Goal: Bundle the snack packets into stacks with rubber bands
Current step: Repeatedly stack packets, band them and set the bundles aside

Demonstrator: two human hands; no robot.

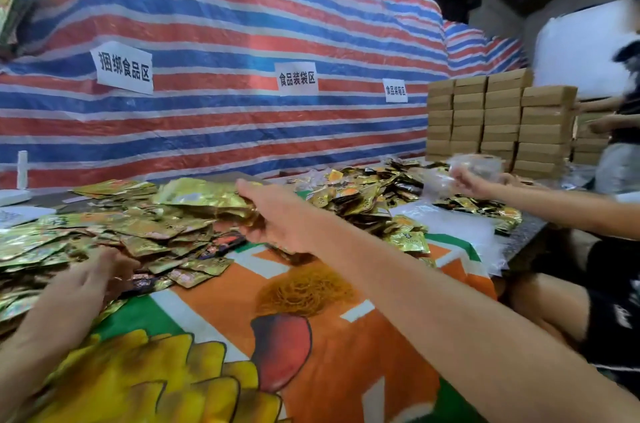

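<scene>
at 2 o'clock, closed brown cardboard boxes stand stacked, contents hidden. on the orange-and-green printed surface lie one tangle of orange rubber bands at centre and uncounted loose gold foil packets toward 9 o'clock, under the left hand; i cannot tell its fingers' state. at 12 o'clock the fingers of the right hand pinch one flat stack of gold foil snack packets, long axis 9-to-3.

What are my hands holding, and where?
Right hand grips a stack of gold foil snack packets by one end; left hand: cannot tell.
</scene>
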